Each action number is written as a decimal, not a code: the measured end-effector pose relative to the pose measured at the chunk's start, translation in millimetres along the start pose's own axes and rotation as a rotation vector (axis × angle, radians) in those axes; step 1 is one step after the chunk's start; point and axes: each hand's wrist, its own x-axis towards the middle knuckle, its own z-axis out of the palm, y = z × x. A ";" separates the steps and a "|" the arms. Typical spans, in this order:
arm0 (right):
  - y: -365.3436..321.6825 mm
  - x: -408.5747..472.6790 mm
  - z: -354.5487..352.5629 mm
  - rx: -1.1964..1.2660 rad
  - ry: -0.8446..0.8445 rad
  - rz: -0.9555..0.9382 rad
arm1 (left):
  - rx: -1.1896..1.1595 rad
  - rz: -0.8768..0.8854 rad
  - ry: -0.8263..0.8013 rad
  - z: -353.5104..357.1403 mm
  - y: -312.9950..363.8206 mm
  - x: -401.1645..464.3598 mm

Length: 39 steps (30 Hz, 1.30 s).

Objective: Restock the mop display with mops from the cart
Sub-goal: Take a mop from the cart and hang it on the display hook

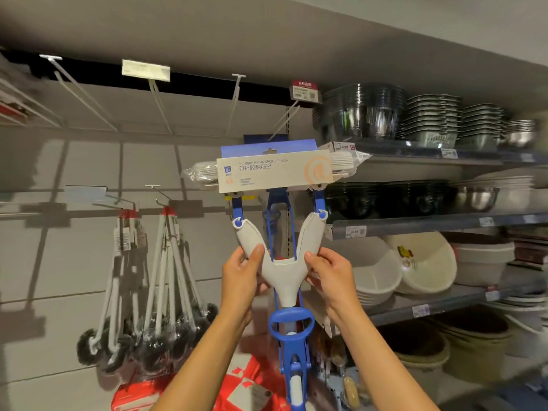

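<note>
— Both hands, left hand (241, 272) and right hand (327, 269), fingers clamped on the mop (281, 274) yoke, head raised near the far hook (280, 126).

— Miss the card's hole and it likely slips.

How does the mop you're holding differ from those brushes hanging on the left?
The sponge mop is blue and grey, held up head-first by the left hand and right hand. The brushes are white-handled with dark bristle heads, and they dangle heads-down in a bunch from hooks. Both carry packaging labels.
</note>
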 end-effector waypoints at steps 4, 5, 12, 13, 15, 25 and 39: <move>2.4 29.7 -4.3 0.002 -0.022 -0.056 | 0.018 0.013 0.014 15.0 -1.3 18.4; 3.0 37.0 -4.1 0.008 -0.018 -0.063 | 0.025 0.013 0.010 18.0 -2.1 23.3; 5.6 89.2 4.5 -0.033 -0.008 -0.100 | 0.083 0.070 0.021 29.9 -12.3 75.1; 5.5 96.4 6.0 -0.033 -0.005 -0.110 | 0.102 0.089 0.017 30.4 -13.6 83.8; 4.5 112.0 9.2 -0.032 -0.002 -0.133 | 0.126 0.138 -0.012 31.7 -14.1 102.4; -0.2 184.2 18.0 0.001 0.052 -0.164 | 0.103 0.255 -0.119 57.5 -11.8 175.6; 14.9 273.2 -5.5 -0.024 -0.055 -0.252 | 0.143 0.332 -0.023 102.5 -29.8 227.5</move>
